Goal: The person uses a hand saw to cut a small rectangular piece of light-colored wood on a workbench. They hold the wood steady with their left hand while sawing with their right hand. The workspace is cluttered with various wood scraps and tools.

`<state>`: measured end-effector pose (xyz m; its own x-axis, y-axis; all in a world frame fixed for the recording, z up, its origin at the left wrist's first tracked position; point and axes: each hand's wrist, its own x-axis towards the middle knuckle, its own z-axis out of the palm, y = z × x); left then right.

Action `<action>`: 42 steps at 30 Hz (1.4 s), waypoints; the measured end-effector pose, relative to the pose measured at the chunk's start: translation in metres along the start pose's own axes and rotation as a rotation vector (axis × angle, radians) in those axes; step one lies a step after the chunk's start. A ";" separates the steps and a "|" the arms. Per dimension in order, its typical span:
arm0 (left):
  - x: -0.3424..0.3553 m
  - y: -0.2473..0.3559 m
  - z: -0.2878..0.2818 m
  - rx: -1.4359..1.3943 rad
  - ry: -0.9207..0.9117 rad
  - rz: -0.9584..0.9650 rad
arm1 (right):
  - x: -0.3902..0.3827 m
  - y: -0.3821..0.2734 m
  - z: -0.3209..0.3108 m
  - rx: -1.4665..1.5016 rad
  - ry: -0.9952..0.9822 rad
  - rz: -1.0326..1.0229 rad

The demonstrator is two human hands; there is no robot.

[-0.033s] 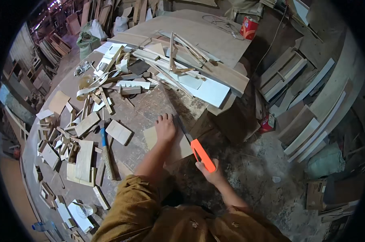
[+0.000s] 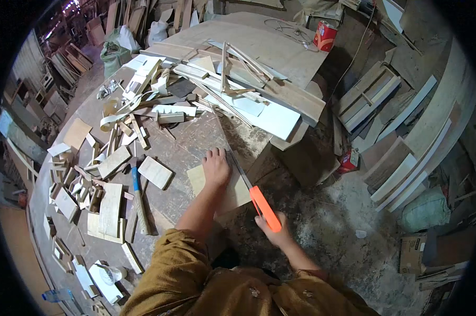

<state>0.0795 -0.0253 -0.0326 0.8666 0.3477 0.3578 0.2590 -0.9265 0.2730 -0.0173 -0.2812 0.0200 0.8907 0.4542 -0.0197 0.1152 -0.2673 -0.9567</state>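
A hand saw [image 2: 264, 206] with an orange handle is in my right hand [image 2: 281, 233], its fingers wrapped round the grip. Its thin blade slants up and away to the left, along the right side of a thin, pale wooden board [image 2: 239, 194]. My left hand [image 2: 217, 166] presses down on this board, just left of the blade, its fingers laid on the surface. Part of the board is hidden under my left hand and forearm. Whether the teeth sit in a cut I cannot tell.
Left of the board lies a hammer [image 2: 137, 197] with a blue-banded handle, among several wood offcuts [image 2: 109, 209]. Long strips and a white panel [image 2: 276, 120] are piled ahead. A red can [image 2: 325, 37] stands at the far table corner. Curved boards [image 2: 419, 168] lean at right.
The saw and my right hand have shifted slightly toward me. My left hand stays on the board.
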 end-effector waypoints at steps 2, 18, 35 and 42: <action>0.003 -0.001 0.002 -0.003 0.028 0.004 | -0.042 0.003 -0.015 0.039 -0.020 0.095; 0.008 -0.017 0.014 0.039 0.023 -0.009 | -0.098 0.006 -0.039 -0.034 -0.027 0.345; 0.019 -0.017 0.005 0.046 -0.003 -0.096 | -0.145 -0.008 -0.080 0.044 -0.060 0.317; 0.017 -0.016 0.003 0.060 0.000 -0.065 | -0.102 -0.001 -0.068 -0.097 -0.144 0.181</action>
<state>0.0915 -0.0047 -0.0340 0.8472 0.4072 0.3413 0.3397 -0.9091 0.2413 -0.0780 -0.3850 0.0428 0.8296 0.5059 -0.2363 0.0073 -0.4329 -0.9014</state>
